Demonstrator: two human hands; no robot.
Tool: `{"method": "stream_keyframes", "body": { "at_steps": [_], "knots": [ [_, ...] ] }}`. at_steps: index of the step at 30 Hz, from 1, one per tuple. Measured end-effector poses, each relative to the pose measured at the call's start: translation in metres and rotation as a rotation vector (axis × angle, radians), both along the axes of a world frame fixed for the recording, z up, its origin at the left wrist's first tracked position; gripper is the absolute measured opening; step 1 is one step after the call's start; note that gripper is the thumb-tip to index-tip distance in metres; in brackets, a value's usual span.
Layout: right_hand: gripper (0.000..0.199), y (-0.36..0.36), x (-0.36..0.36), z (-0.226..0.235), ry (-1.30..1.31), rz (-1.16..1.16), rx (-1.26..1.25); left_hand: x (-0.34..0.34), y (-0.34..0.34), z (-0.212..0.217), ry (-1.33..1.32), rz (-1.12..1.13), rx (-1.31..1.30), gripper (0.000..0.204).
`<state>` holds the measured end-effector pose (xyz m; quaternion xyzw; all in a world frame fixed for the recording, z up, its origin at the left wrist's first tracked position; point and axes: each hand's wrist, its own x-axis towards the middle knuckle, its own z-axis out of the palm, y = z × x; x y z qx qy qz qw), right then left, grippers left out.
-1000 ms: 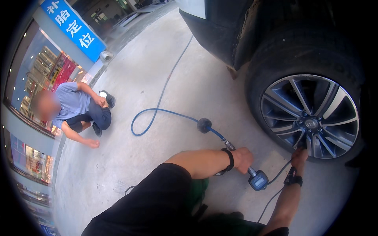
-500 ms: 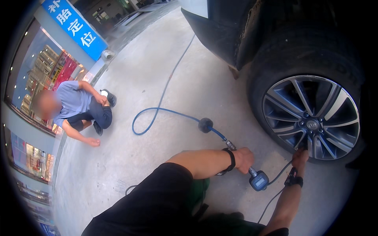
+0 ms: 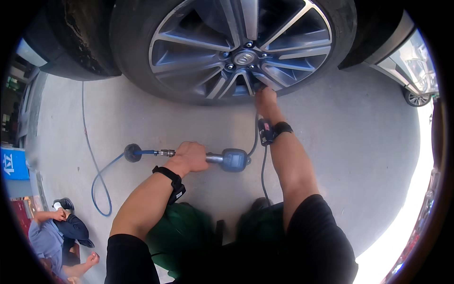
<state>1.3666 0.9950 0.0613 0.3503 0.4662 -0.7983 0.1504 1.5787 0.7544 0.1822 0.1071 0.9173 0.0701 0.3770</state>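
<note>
My left hand (image 3: 190, 156) is wrapped round the metal handle of a tire inflator (image 3: 233, 160) with a boxy digital gauge, held above the floor. A metal coupling (image 3: 165, 153) joins its rear to a blue air hose (image 3: 109, 166) that carries a round black piece (image 3: 133, 153). From the gauge a dark thin hose (image 3: 256, 137) runs up to my right hand (image 3: 267, 100). That hand is closed round the hose's end at the lower edge of the car wheel (image 3: 245, 58), between the spokes. My fingers hide the hose tip and the valve.
The tire (image 3: 135, 57) spans the top of the view, under a dark fender (image 3: 80, 38). A person in a grey-blue shirt (image 3: 46, 239) squats at lower left. Another car's wheel (image 3: 418, 98) stands at far right. A thin cable (image 3: 263, 175) hangs from my right wrist.
My view has swung right, so the wheel now sits top centre and the squatting person lower left. Both hands keep their holds; the inflator now lies level.
</note>
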Motion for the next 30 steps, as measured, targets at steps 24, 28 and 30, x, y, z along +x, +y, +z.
{"method": "stream_keyframes", "body": {
  "at_steps": [24,28,30],
  "knots": [
    [0.025,0.008,0.005,0.000,-0.032,-0.039,-0.176,-0.004,0.009,0.005,-0.061,-0.030,-0.090,0.031],
    [0.023,0.016,0.001,-0.007,-0.024,-0.037,-0.154,-0.005,0.009,0.005,-0.054,-0.030,-0.083,0.030],
    [0.023,0.008,0.001,-0.003,-0.026,-0.026,-0.155,-0.003,0.007,0.005,-0.060,-0.030,-0.081,0.029]
  ]
}}
